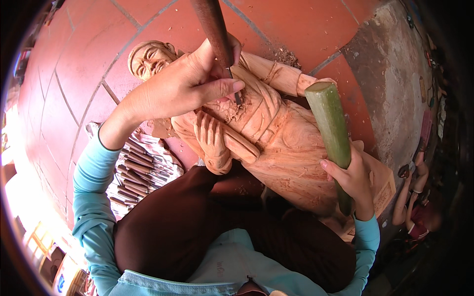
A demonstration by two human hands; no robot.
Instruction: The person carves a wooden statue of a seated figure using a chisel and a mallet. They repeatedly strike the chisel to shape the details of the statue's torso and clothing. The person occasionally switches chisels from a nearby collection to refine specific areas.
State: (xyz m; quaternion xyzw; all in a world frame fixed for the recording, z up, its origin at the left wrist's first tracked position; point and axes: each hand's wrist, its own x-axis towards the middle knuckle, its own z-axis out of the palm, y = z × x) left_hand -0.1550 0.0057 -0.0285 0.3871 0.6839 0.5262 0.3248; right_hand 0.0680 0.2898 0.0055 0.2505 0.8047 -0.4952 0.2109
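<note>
A carved wooden statue of a robed figure lies face up across my lap, its head toward the far left. My left hand is closed around a wood chisel with a dark brown wooden handle. The chisel's narrow metal blade meets the statue's chest, where curled shavings gather. At the right, my right hand grips a thick green wooden club. The club stands tilted over the statue's lower robe, apart from the chisel.
Several wooden-handled carving tools lie on a cloth beside my left knee. Red floor tiles spread out at the left and far side, a grey concrete strip at the right. Another person sits at the far right. Wood chips lie past the statue.
</note>
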